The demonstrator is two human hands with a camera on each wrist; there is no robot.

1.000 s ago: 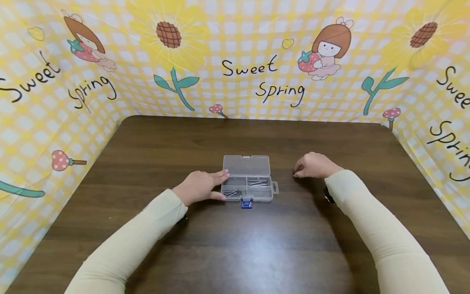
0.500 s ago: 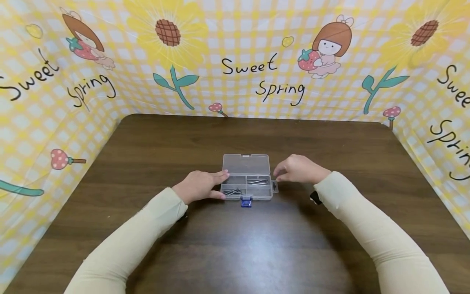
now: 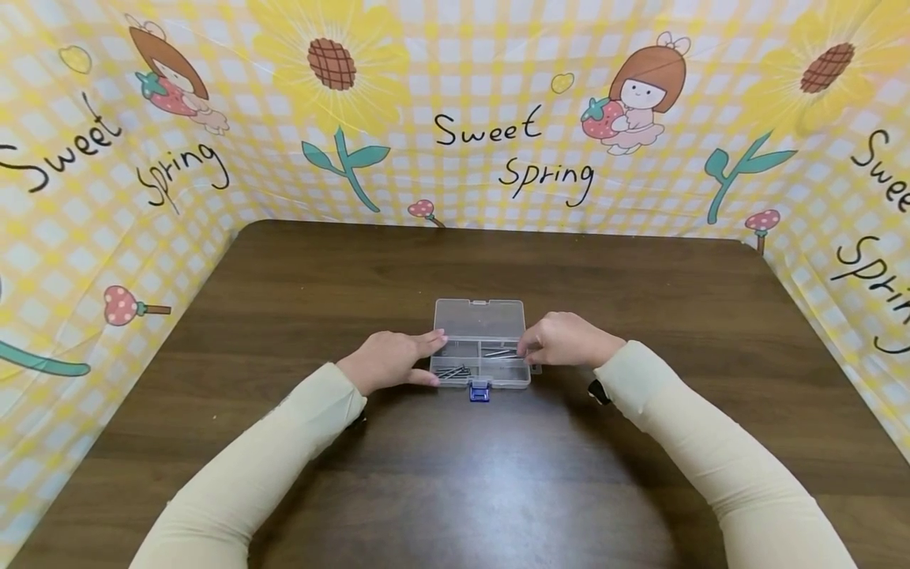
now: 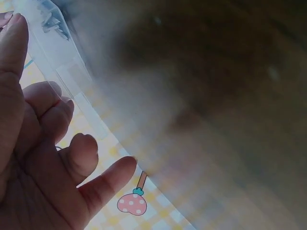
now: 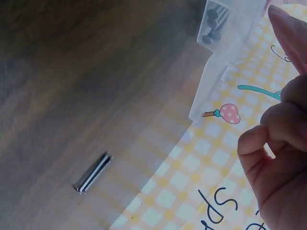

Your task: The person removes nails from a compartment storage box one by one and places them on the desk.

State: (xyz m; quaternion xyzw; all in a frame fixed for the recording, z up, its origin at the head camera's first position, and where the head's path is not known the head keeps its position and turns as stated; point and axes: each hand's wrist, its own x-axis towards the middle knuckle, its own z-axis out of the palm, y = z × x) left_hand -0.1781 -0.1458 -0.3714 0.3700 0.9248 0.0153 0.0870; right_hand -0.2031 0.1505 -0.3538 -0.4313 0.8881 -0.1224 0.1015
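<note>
A clear plastic compartment box (image 3: 506,374) lies open on the table, its lid (image 3: 479,318) tipped back and a blue latch (image 3: 479,392) at the front. Dark nails (image 3: 455,371) fill its front-left compartment; silvery nails (image 3: 500,353) lie in the back-right one. My left hand (image 3: 384,359) rests against the box's left side, thumb and fingers stretched at its corners. My right hand (image 3: 569,338) reaches over the right rim, thumb and index finger close together at the back-right compartment; I cannot tell whether they pinch a nail.
In the right wrist view, loose nails (image 5: 93,173) lie side by side on the table (image 5: 57,120). The right hand blocks that spot in the head view. A yellow checked cloth (image 3: 398,95) stands along the table's back and sides.
My right hand has moved left from the bare table to the box, its fingertips now over the right rim. The left hand has stayed at the box's left side.
</note>
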